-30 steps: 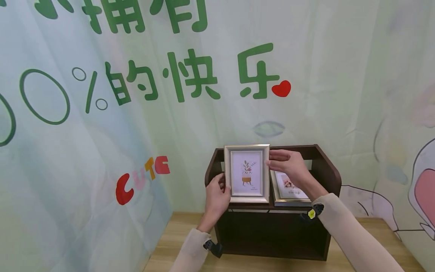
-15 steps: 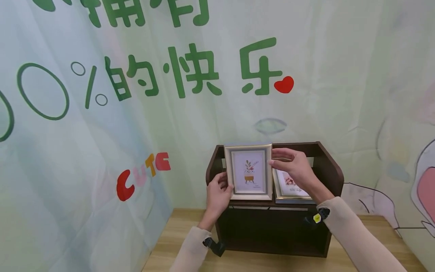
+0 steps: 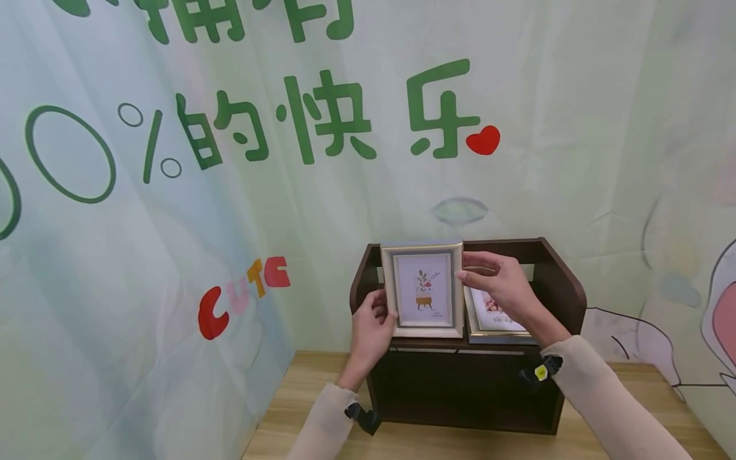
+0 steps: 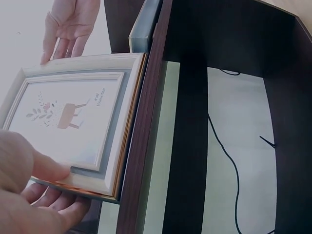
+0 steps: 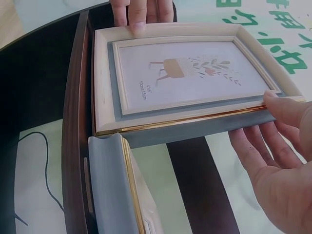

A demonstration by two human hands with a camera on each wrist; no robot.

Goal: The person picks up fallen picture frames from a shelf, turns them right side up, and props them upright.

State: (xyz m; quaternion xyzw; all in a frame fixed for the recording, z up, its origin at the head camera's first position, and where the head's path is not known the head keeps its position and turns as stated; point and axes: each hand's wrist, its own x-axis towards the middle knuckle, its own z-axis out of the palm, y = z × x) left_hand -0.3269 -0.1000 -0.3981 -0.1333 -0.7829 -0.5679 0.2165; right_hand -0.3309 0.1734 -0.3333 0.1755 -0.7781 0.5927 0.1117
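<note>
A cream and gold picture frame [image 3: 422, 291], showing a print of a plant in an orange pot, stands nearly upright on the left part of the dark brown shelf's upper tier. My left hand [image 3: 370, 329] pinches its lower left edge, thumb on the front and fingers behind, as the left wrist view shows. At the opposite side my right hand [image 3: 500, 284] holds the upper right edge; in the right wrist view the thumb [image 5: 287, 109] lies on the front rim, fingers behind. A second picture frame [image 3: 497, 326] leans back beside it, partly covered by my right hand and forearm.
The brown desktop shelf [image 3: 466, 390] has raised side panels and an open lower compartment. It stands on a wood-grain table [image 3: 278, 409]. Behind hangs a printed cloth [image 3: 333, 211]. A thin black cable [image 4: 229, 161] shows through the shelf's open back.
The head view has shifted slightly. The held picture frame's top leans back a little more. Both hands keep their hold on it, and the second frame stays where it was.
</note>
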